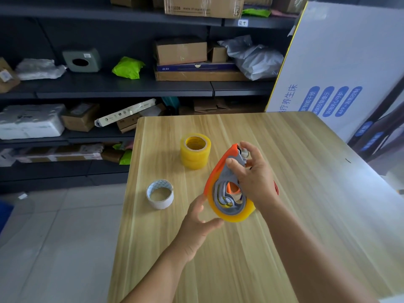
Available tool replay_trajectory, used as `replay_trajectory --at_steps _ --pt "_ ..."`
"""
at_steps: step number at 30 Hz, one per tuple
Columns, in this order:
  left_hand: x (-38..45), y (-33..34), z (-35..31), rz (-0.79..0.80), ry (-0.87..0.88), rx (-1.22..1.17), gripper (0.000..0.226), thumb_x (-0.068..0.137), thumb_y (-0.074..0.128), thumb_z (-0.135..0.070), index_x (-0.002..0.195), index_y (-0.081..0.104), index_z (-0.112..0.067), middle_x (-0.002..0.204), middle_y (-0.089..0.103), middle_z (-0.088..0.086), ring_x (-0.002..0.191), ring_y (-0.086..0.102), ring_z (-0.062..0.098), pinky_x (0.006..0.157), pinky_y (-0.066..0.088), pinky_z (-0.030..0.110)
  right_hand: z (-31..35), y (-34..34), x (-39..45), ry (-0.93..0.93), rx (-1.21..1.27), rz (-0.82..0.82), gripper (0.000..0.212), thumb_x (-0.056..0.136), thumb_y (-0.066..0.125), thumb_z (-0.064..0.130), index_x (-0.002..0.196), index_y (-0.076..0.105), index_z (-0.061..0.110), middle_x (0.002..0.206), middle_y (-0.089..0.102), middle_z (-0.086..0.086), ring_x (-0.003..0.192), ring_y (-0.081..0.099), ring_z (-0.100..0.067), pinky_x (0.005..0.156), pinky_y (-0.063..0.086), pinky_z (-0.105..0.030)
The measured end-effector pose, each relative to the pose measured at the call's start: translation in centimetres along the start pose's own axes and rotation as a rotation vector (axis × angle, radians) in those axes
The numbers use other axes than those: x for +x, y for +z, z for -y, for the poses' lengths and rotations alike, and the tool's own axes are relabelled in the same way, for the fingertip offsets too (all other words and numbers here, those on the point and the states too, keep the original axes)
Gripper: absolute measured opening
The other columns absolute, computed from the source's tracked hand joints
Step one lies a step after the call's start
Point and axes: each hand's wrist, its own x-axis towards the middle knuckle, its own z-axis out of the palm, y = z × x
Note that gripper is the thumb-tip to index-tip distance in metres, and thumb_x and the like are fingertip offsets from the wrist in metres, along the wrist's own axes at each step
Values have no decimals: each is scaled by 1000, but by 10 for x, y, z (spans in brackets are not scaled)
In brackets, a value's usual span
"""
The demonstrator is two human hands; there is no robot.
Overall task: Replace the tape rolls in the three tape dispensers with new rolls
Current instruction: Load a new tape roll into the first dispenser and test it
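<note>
Wooden table [284, 248], frame centre: right hand [254, 178] grips dispenser [227, 182] loaded with yellow roll [231, 213]. Left hand [196, 224] is spread beneath it. Stacked rolls [195, 150] remain; further dispensers probably pending.

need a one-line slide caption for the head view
Right hand grips an orange dispenser loaded with a yellow roll above the table; left hand reaches beneath.

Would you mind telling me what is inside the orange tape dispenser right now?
The orange tape dispenser holds a yellowish tape roll around its grey hub. The right hand covers its far side, so the cutter end is hidden.
</note>
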Motion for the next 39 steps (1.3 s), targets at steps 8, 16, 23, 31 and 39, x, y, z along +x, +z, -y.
replay_trajectory --at_steps 8,16,23,31,39 --pt "-3 9 5 -164 71 134 95 53 83 -46 136 37 -47 142 40 -16 135 31 2 104 30 26 1 10 0 60 -47 -3 52 80 68 49 127 45 44 86 68 0 75 70 -19 69 59 -48" --pt "-15 3 -12 -124 181 59 77 59 79 -44 129 48 -43 129 57 -24 124 44 -8 105 28 30 31 10 -15 32 -240 213 72 86 56 36 147 19 42 84 65 0 66 60 -15 70 54 -41" --pt "-36 -19 -9 -63 121 -63 75 58 79 -42 127 52 -34 130 59 -16 130 44 1 106 33 42 53 13 -37 46 -283 423 95 87 59 11 150 -3 43 125 61 -16 110 61 -33 88 52 -44" --pt "-63 -29 5 -30 77 -196 67 61 79 -41 124 58 -32 130 61 -7 128 48 22 108 36 47 50 40 -70 -104 -250 285 64 82 71 32 132 33 46 118 55 10 90 63 -10 73 54 -26" --pt "-97 -15 18 -41 -98 -379 69 58 72 -51 121 60 -27 126 60 -13 119 48 -2 105 41 41 25 58 -106 -12 -279 249 50 80 70 44 124 48 36 116 57 4 101 60 -12 83 52 -32"
